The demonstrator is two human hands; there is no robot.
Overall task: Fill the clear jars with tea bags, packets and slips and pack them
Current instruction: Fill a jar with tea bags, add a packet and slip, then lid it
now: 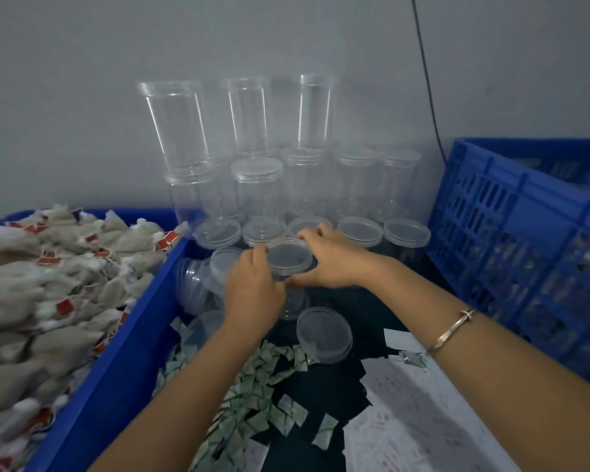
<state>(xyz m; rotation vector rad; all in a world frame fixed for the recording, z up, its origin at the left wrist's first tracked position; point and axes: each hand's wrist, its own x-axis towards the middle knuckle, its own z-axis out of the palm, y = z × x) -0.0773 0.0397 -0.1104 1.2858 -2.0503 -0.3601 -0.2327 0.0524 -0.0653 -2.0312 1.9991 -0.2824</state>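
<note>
Between the blue tray [123,352] on my left and the blue crate [525,233] on my right, over the dark tabletop [382,301], I have a clear jar [295,303] in both hands. My left hand [252,287] is wrapped round its near left side, fingers curled against the wall just under the lid [289,256]. My right hand [334,264] comes in from the other side, fingers bent over the far rim of that lid and thumb lying across the jar just below it. The lid sits on the jar's mouth, facing up at me; whether it is tight I cannot tell. Tea bags [31,284] with red tags are heaped in the tray. Behind my hands, empty jars [258,189] stand in two tiers against the grey wall [82,97]. Another jar [193,284] lies on its side just beside the tray's edge. A loose lid [324,330] rests near the held jar, on my side of it. Small green-and-white packets [252,396] lie scattered beside my left forearm. White slips [423,413] are spread under my right forearm, which wears a bracelet [452,330]. A black cable [426,80] runs down the wall toward the crate.
</note>
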